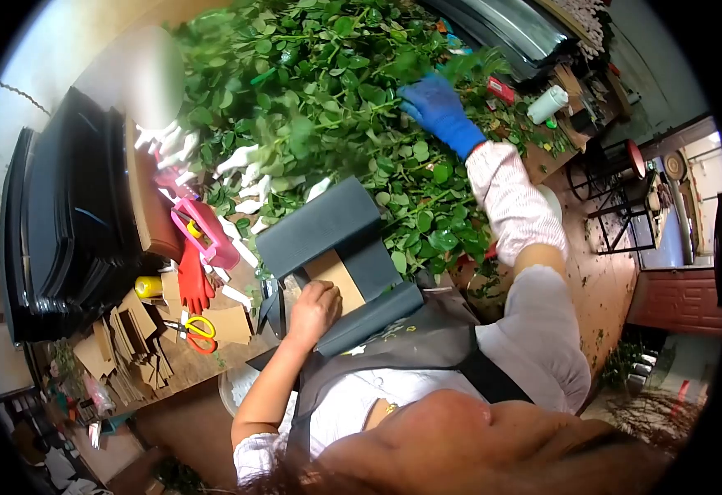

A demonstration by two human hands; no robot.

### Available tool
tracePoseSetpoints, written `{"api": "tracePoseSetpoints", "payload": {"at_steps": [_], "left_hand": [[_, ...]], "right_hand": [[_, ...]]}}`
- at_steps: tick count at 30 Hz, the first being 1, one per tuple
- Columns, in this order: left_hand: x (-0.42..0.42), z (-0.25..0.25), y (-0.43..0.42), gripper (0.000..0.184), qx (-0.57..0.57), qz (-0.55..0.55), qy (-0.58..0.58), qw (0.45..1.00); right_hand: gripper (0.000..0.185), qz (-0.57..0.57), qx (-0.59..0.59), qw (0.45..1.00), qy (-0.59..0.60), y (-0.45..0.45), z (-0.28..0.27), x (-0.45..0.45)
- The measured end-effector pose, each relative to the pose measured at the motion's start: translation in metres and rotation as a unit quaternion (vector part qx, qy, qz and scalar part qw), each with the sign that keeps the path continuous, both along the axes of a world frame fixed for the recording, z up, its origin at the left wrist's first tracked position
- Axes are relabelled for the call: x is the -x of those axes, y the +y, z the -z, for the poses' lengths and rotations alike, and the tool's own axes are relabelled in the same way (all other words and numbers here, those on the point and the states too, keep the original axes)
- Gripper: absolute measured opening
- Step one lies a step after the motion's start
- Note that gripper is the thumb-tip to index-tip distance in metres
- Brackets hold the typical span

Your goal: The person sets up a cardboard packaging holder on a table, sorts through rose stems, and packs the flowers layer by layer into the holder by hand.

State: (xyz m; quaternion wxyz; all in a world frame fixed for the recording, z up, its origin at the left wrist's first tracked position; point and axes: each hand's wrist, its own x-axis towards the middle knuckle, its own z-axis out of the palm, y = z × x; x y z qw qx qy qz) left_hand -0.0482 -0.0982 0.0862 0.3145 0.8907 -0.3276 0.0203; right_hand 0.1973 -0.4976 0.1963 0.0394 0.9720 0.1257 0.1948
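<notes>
My bare left hand [316,310] rests with bent fingers pressed together on a brown cardboard piece [344,289]. The cardboard lies in a dark grey folded sheet [320,227] with raised flaps at the front edge of the table. My right hand [441,114], in a blue glove, reaches out over a big heap of leafy green stems [311,99]. Its fingers are curled at the heap's right side, around a leafy stem as far as I can see; leaves partly hide the fingertips.
Left on the table are a pink tape dispenser [204,233], a red glove [193,279], scissors [200,332] and cardboard strips [130,342]. Stacked black sheets [80,223] stand farther left. A white roll [547,105] and red box [501,89] lie right; a stool [625,165] stands beyond.
</notes>
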Motion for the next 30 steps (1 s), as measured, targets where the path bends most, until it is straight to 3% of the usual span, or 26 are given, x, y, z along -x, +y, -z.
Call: {"api": "tracePoseSetpoints", "payload": {"at_steps": [2, 5, 9, 10, 11, 12, 13, 14, 17, 18, 19, 21, 22, 24, 25, 26, 29, 30], "left_hand": [[-0.003, 0.004, 0.003, 0.021, 0.000, 0.017, -0.012, 1.000], [-0.002, 0.003, 0.005, 0.022, -0.014, 0.007, -0.011, 1.000], [0.002, -0.004, 0.012, 0.055, -0.010, -0.008, 0.083, 0.997], [0.002, 0.008, 0.016, 0.082, 0.006, -0.015, 0.144, 0.989], [0.006, 0.020, 0.020, 0.094, 0.023, -0.039, 0.163, 0.986], [0.010, 0.033, 0.024, 0.106, 0.040, -0.062, 0.182, 0.981], [0.007, 0.014, 0.020, 0.112, 0.094, -0.062, 0.245, 0.963], [0.008, 0.016, 0.021, 0.113, 0.091, -0.075, 0.229, 0.966], [0.001, 0.002, 0.016, 0.082, 0.066, -0.025, 0.167, 0.983], [0.003, 0.014, 0.020, 0.054, 0.040, 0.011, 0.103, 0.994], [0.003, 0.012, 0.017, 0.039, 0.045, 0.006, 0.101, 0.994], [0.000, 0.005, 0.018, 0.037, 0.033, 0.016, 0.124, 0.992], [-0.002, 0.002, 0.019, 0.035, 0.025, 0.024, 0.149, 0.988], [-0.005, -0.010, 0.017, 0.032, 0.004, 0.036, 0.150, 0.988], [-0.007, -0.017, 0.017, 0.030, -0.023, 0.047, 0.137, 0.989], [-0.008, -0.016, 0.017, 0.029, -0.022, 0.047, 0.140, 0.989], [-0.006, -0.015, 0.016, 0.031, -0.037, 0.046, 0.134, 0.989], [-0.006, -0.015, 0.014, 0.033, -0.033, 0.044, 0.127, 0.990]], "right_hand": [[0.035, -0.007, 0.019, 0.999, 0.048, -0.012, -0.007, 0.007], [0.043, -0.077, -0.032, 0.973, -0.217, -0.016, -0.057, 0.056], [0.049, -0.201, -0.076, 0.976, -0.024, -0.028, -0.056, 0.135], [0.050, -0.231, -0.090, 0.969, 0.020, -0.033, -0.040, 0.149], [0.046, -0.227, -0.093, 0.962, 0.122, -0.034, -0.029, 0.161], [0.042, -0.239, -0.069, 0.948, 0.196, -0.047, -0.002, 0.169], [0.040, -0.202, 0.006, 0.946, 0.253, -0.052, 0.011, 0.180], [0.037, -0.164, 0.081, 0.934, 0.309, -0.053, 0.022, 0.192], [0.029, -0.102, 0.196, 0.866, 0.448, -0.052, 0.052, 0.202], [0.026, -0.093, 0.217, 0.839, 0.490, -0.050, 0.058, 0.199], [0.025, -0.078, 0.227, 0.835, 0.495, -0.042, 0.050, 0.194], [0.023, -0.046, 0.250, 0.827, 0.501, -0.025, 0.023, 0.172], [0.025, -0.005, 0.258, 0.844, 0.471, -0.014, 0.010, 0.151], [0.022, -0.023, 0.132, 0.945, 0.300, 0.004, -0.005, 0.104], [0.017, -0.094, 0.005, 0.981, 0.171, 0.006, 0.014, 0.074], [0.019, -0.077, -0.036, 0.982, 0.167, 0.025, 0.010, 0.049], [0.029, 0.124, 0.090, 0.985, 0.084, 0.038, 0.072, -0.048], [0.029, 0.171, 0.082, 0.982, 0.014, 0.027, 0.122, -0.076]]}}
